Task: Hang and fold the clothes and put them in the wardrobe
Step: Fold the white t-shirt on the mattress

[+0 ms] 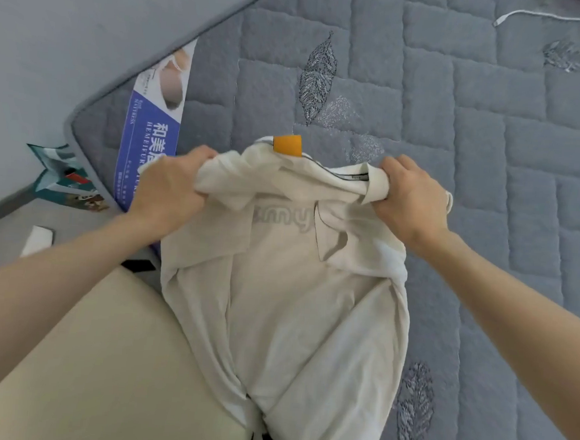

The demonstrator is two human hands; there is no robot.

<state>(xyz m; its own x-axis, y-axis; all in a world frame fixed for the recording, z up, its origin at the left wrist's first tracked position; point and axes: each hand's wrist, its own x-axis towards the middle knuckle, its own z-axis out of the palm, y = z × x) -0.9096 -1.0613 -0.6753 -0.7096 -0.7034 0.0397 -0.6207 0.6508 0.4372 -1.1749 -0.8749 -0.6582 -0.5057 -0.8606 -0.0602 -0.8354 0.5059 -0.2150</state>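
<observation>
Shirt (284,288) hangs between my hands over the bed (492,148). My left hand (170,191) grips one bunched shoulder and my right hand (410,200) grips the other. The bed's edge runs just left of my left hand; open quilt spreads beyond my right.

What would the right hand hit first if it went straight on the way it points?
Beyond the shirt it grips, the right hand would likely meet the mattress near the embroidered leaf; depth unclear.

cream shirt (277,287) | grey lettering, orange tag | bunched at shoulders, hanging over mattress (491,165)
</observation>
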